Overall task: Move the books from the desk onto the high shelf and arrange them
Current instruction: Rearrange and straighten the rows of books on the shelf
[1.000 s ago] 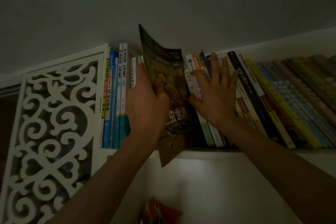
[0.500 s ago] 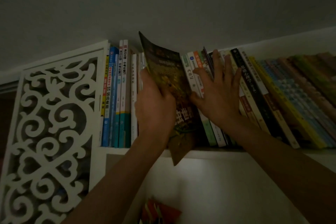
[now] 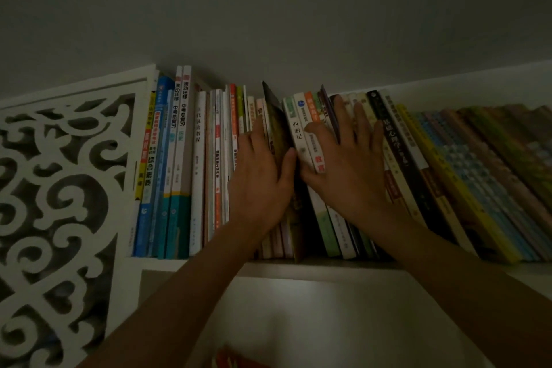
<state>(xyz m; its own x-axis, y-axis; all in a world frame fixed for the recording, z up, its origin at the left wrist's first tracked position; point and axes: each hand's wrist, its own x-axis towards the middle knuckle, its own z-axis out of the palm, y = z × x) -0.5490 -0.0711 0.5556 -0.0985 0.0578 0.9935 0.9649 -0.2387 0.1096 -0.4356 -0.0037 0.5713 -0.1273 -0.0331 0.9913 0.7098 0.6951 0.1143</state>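
A thin dark book [image 3: 279,128] with a green-yellow cover stands almost fully inside the row on the high white shelf [image 3: 328,266]. Only its top corner sticks out above its neighbours. My left hand [image 3: 260,185] holds it, fingers along its left face and thumb on its front edge. My right hand [image 3: 346,170] lies flat with spread fingers on the spines of the leaning books [image 3: 301,134] just to the right, pressing them aside. Upright books [image 3: 179,158] fill the shelf to the left of the gap.
A white carved lattice panel [image 3: 59,203] closes the shelf's left end. More books [image 3: 463,176] lean in a long row to the right. The ceiling is close above the book tops. Something red [image 3: 233,360] shows at the bottom edge, below the shelf.
The dark book has gone from tilted and sticking out to nearly upright and deep in the row. My left hand followed it in; my right hand kept holding the leaning books back.
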